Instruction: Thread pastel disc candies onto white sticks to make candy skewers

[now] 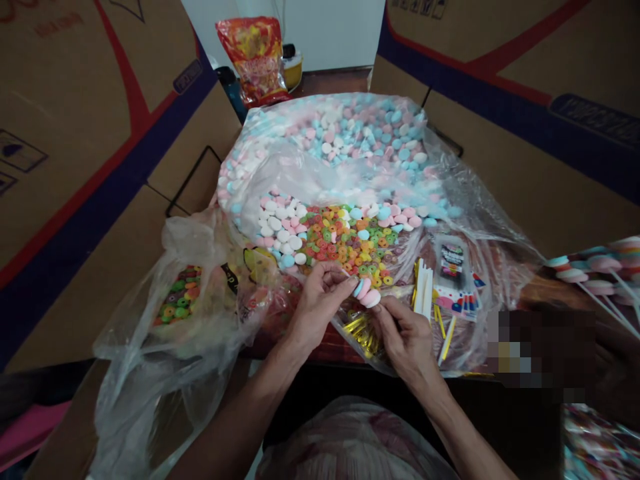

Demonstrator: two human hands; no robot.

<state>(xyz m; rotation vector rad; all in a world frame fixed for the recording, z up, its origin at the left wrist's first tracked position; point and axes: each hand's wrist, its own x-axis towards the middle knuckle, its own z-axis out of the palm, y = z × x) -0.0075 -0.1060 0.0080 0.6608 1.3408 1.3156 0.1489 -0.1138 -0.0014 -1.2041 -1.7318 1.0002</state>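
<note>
Pinching marshmallow skewer (367,294) by either end between fingertips of left hand (321,293) and right hand (407,331), near gold twist ties (363,335). Slanting along its length from left fingers down to right; perhaps with stick end leftward, partly hidden by fingers. Just beyond: gummy rings (345,243), loose marshmallows (283,230). Rightward: white sticks (424,291).

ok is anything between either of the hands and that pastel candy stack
No, nothing visible. The left hand holds the left end of the pastel candy stack; the right hand touches its right end. The gummy rings lie beyond it, not in between.
</note>
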